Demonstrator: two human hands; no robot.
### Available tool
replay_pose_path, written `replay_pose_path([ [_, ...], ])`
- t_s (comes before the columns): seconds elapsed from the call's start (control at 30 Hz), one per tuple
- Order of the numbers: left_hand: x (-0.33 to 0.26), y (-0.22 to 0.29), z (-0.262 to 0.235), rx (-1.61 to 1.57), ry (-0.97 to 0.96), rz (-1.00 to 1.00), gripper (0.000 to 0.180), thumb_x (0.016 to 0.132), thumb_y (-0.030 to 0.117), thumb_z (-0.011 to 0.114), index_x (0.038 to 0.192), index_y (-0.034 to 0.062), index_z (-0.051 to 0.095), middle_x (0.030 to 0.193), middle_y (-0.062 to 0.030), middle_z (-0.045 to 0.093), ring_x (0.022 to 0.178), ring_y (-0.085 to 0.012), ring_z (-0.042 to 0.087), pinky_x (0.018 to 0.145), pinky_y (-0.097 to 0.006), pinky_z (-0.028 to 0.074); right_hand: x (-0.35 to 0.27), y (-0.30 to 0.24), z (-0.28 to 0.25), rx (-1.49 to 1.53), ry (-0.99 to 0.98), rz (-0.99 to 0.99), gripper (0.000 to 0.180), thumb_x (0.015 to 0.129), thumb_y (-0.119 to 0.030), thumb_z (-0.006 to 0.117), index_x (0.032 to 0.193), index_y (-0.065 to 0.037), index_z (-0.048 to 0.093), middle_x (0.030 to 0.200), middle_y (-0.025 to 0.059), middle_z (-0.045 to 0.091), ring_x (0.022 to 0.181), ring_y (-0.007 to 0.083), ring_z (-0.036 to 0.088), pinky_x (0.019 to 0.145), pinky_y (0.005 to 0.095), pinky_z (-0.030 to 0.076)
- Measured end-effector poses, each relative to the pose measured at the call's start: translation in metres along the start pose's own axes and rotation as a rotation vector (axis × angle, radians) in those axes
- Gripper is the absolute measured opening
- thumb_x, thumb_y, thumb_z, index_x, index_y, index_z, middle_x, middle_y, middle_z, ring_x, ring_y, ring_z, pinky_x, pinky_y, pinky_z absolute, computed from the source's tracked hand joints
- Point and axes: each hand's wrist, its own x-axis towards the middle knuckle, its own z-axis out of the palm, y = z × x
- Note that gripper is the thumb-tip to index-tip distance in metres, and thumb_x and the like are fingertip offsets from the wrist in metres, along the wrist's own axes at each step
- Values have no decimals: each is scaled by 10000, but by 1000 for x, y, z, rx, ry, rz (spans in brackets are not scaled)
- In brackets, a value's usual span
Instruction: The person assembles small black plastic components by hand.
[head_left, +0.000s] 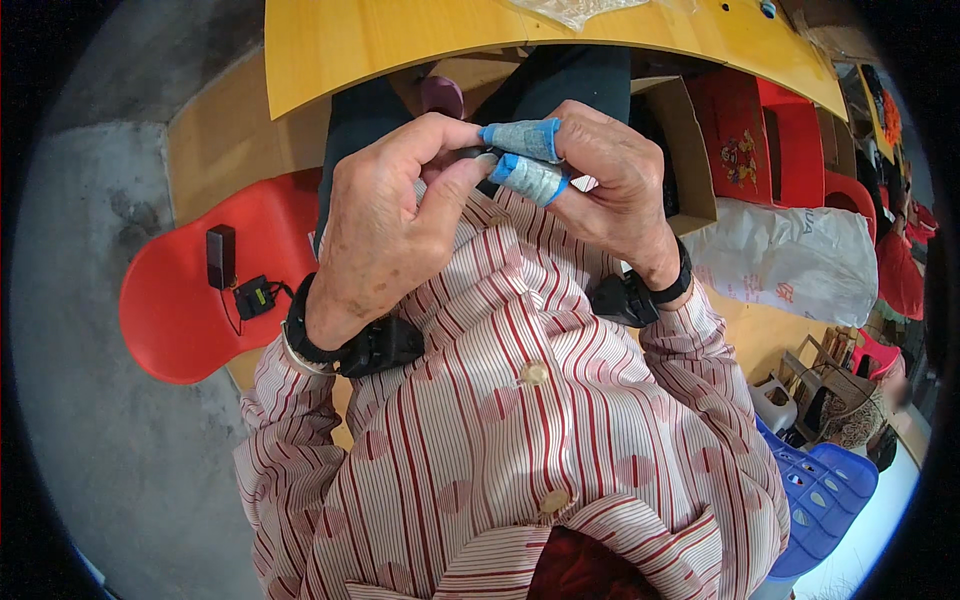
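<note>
My left hand [385, 205] and my right hand [615, 170] meet in front of my striped shirt [470, 360], just below the table edge. Blue-edged grey wrapping [530, 178] covers the thumb and index finger of the right hand. Both hands are closed in a pinch, their fingertips touching or nearly so. Something small and dark [468, 153] shows between the left fingertips, too hidden to name. Whether the right fingertips also grip it is covered by the wrapped fingers. Each wrist wears a black band with a dark device.
A yellow table [400, 45] curves across the top, with clear plastic film [580, 8] on it. At left stands a red chair [180, 320] bearing a black block and a small cabled device. Rightward are an open cardboard box [690, 165], a white plastic bag [790, 255] and a blue plastic seat [830, 490].
</note>
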Motion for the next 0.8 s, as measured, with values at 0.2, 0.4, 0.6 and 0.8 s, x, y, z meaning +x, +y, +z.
replay_pose_path([
  [0.2, -1, -3, 4, -86, 37, -23, 144, 834, 8, 587, 976, -14, 577, 771, -123, 651, 714, -151, 643, 644, -262, 494, -4, 1, 0, 100, -87, 203, 223, 745, -123, 731, 935, -17, 680, 700, 57, 588, 586, 151, 537, 513, 290, 428],
  [0.4, -1, 2, -4, -129, -108, -115, 182, 896, -51, 495, 1078, -56, 506, 927, -97, 617, 848, -121, 613, 767, -229, 490, -10, 3, 9, 713, -13, 596, 225, 830, -115, 689, 1032, -22, 654, 825, -5, 646, 703, 39, 600, 558, 194, 517],
  [0.6, -3, 1, -1, -154, -41, -49, 159, 839, -51, 548, 992, -17, 569, 854, -122, 661, 814, -176, 666, 722, -271, 515, -12, 4, 7, 813, -20, 670, 241, 831, -116, 687, 1047, -20, 637, 869, 25, 648, 722, 78, 629, 584, 208, 557],
  [0.8, -2, 0, 2, -153, 1, -26, 151, 830, -12, 583, 982, -12, 583, 813, -96, 644, 750, -137, 639, 685, -254, 501, -13, -2, 16, 688, 105, 541, 226, 829, -88, 682, 1035, -11, 632, 868, 21, 653, 729, 70, 623, 573, 195, 542],
])
